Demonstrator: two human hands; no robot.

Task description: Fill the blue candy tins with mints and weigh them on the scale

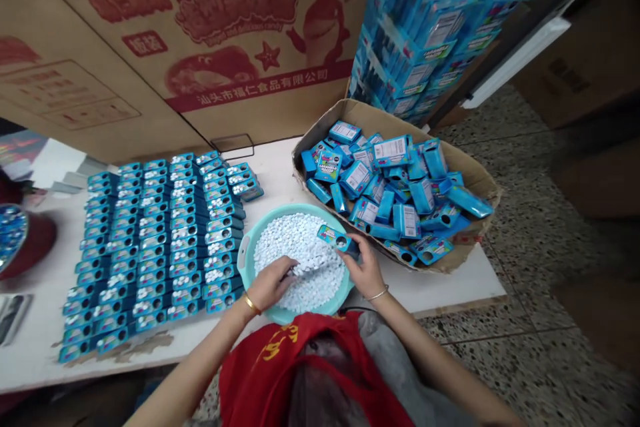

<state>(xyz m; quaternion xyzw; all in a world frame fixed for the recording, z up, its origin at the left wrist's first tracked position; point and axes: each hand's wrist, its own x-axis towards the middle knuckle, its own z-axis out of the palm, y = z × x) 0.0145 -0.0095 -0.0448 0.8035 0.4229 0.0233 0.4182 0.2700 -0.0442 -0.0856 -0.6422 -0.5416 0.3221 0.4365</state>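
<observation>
A round turquoise basin [246, 260] full of small white candies [285, 233] stands at the table's front edge. Above the candies, my left hand [273, 283] is closed around what looks like a small scoop [315, 265]; its handle is hidden by the fingers, and white candies lie on it. My right hand [365, 267] grips a small blue candy box [333, 235] over the basin's right side. The box is tilted, with a dark round hole in its end facing the scoop. Rows of blue boxes [155, 240] stand to the left, many with white candies showing at the top.
A cut-open carton [480, 180] heaped with loose blue boxes sits right of the basin. Behind it rises a wrapped stack of blue packs [415, 33]. Large printed cartons [240, 113] stand along the back. A red tub [37, 240] with blue contents is at far left.
</observation>
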